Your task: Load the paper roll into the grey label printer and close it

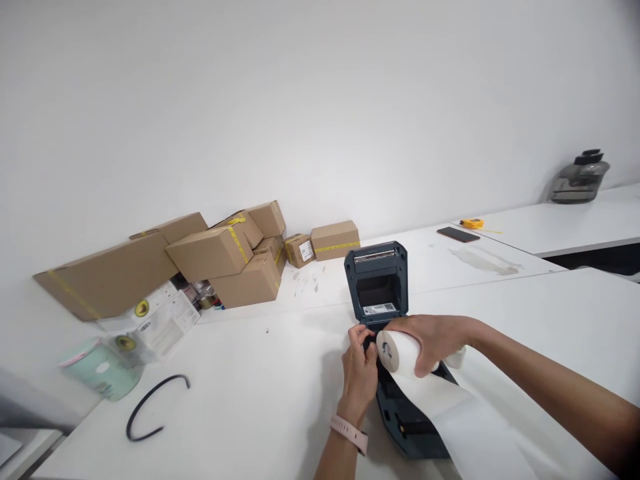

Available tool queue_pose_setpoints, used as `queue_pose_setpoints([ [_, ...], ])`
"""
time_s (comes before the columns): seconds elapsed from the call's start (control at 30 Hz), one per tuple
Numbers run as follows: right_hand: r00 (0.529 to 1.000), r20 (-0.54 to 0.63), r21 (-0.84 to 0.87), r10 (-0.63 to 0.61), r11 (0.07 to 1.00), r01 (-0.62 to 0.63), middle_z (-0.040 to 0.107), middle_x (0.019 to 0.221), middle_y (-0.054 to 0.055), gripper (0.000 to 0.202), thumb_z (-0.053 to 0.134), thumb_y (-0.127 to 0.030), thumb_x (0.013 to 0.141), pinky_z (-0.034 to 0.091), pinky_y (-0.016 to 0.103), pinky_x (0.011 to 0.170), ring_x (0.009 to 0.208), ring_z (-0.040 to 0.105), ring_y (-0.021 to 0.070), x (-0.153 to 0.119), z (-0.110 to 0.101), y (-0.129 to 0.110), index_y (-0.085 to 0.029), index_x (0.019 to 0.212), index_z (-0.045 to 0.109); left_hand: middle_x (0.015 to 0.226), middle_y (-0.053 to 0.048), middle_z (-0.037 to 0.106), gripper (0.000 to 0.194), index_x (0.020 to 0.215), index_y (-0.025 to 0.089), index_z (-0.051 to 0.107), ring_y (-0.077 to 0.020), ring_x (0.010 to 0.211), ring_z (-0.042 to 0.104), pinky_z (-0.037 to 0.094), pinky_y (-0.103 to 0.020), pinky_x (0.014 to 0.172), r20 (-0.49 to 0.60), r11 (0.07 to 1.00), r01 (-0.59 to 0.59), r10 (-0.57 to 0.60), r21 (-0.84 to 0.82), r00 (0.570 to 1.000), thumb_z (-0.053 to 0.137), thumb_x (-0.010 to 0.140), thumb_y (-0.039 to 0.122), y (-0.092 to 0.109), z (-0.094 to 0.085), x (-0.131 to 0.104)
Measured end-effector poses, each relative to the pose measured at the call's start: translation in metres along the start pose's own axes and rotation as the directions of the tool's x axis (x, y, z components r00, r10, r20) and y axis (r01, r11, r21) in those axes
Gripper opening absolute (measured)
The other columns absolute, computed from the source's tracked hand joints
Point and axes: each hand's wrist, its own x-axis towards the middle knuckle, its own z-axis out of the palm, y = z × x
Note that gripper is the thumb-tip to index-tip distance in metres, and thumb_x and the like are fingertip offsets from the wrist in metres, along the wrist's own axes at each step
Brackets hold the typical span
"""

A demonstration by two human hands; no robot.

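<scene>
A dark label printer point(400, 427) stands on the white table with its lid point(377, 270) tipped up. My right hand point(435, 340) is wrapped over a white label roll point(395, 352) at the printer's bay. From the roll a loose white strip point(475, 427) trails over the printer's front toward the lower right. My left hand point(360, 363) is at the bay's left side, fingers bent and pinching at a dark part beside the roll's end. What exactly those fingertips grip is hard to see. A pink band circles the left wrist.
Cardboard boxes point(210, 257) are stacked against the wall at left. A black curved strip point(133, 417), a mint-green container point(107, 370) and clear packaging point(167, 323) lie at left. Toward the right are a phone point(457, 234), a yellow tape measure point(471, 223) and a water jug point(580, 180).
</scene>
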Motion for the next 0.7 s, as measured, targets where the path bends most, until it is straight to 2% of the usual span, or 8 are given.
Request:
queue_pose_setpoints([
  [0.13, 0.999, 0.04, -0.154, 0.026, 0.988, -0.02, 0.068, 0.12, 0.01, 0.076, 0.083, -0.042, 0.053, 0.051, 0.047, 0.092, 0.111, 0.063, 0.0378, 0.012, 0.009, -0.002, -0.022, 0.124, 0.064, 0.129, -0.01, 0.067, 0.027, 0.122, 0.024, 0.047, -0.0232, 0.122, 0.061, 0.041, -0.039, 0.103, -0.011, 1.0, -0.011, 0.011, -0.011, 1.0, 0.043, 0.097, 0.035, 0.0, 0.001, 0.0],
  [0.3, 0.999, 0.033, -0.265, 0.034, 0.964, -0.024, 0.066, 0.126, 0.018, 0.083, 0.077, -0.051, 0.063, 0.048, 0.053, 0.098, 0.117, 0.061, 0.0417, 0.027, 0.023, 0.006, -0.015, 0.136, 0.059, 0.131, -0.011, 0.066, 0.03, 0.125, 0.024, 0.045, -0.0226, 0.124, 0.061, 0.042, -0.038, 0.102, -0.026, 1.0, -0.013, 0.013, -0.008, 1.0, 0.043, 0.098, 0.036, -0.002, 0.004, 0.0],
  [0.4, 0.999, 0.018, -0.283, 0.029, 0.959, -0.023, 0.063, 0.131, 0.023, 0.087, 0.076, -0.051, 0.066, 0.045, 0.056, 0.101, 0.121, 0.059, 0.0442, 0.032, 0.028, 0.012, -0.012, 0.141, 0.055, 0.131, -0.011, 0.066, 0.03, 0.125, 0.025, 0.046, -0.0226, 0.125, 0.061, 0.044, -0.037, 0.101, -0.034, 1.0, -0.017, 0.017, 0.002, 0.999, 0.043, 0.098, 0.037, -0.004, 0.006, 0.0],
  [0.57, 0.999, -0.031, -0.278, 0.011, 0.96, -0.019, 0.066, 0.126, 0.02, 0.086, 0.078, -0.049, 0.065, 0.048, 0.052, 0.096, 0.114, 0.063, 0.0413, 0.036, 0.035, 0.018, -0.015, 0.141, 0.055, 0.133, -0.01, 0.066, 0.031, 0.126, 0.026, 0.048, -0.0233, 0.125, 0.061, 0.044, -0.038, 0.102, -0.039, 0.999, -0.036, 0.038, 0.039, 0.999, 0.041, 0.099, 0.039, -0.005, 0.007, -0.002],
  [0.63, 0.998, -0.054, -0.277, 0.01, 0.96, -0.025, 0.064, 0.129, 0.022, 0.087, 0.08, -0.045, 0.064, 0.048, 0.053, 0.096, 0.116, 0.062, 0.0425, 0.029, 0.035, 0.016, -0.014, 0.142, 0.055, 0.134, -0.008, 0.065, 0.031, 0.125, 0.026, 0.051, -0.0237, 0.125, 0.06, 0.044, -0.038, 0.103, -0.032, 0.997, -0.046, 0.048, 0.061, 0.998, 0.04, 0.099, 0.04, -0.005, 0.006, -0.003],
  [0.7, 0.996, -0.076, -0.242, -0.043, 0.97, 0.023, 0.065, 0.128, 0.019, 0.078, 0.079, -0.044, 0.068, 0.049, 0.048, 0.095, 0.115, 0.063, 0.0392, 0.016, 0.029, 0.008, -0.016, 0.139, 0.058, 0.134, -0.007, 0.066, 0.032, 0.125, 0.027, 0.053, -0.0248, 0.125, 0.06, 0.045, -0.039, 0.102, -0.022, 0.996, -0.05, 0.052, 0.08, 0.998, 0.04, 0.099, 0.04, -0.006, 0.007, -0.003],
])
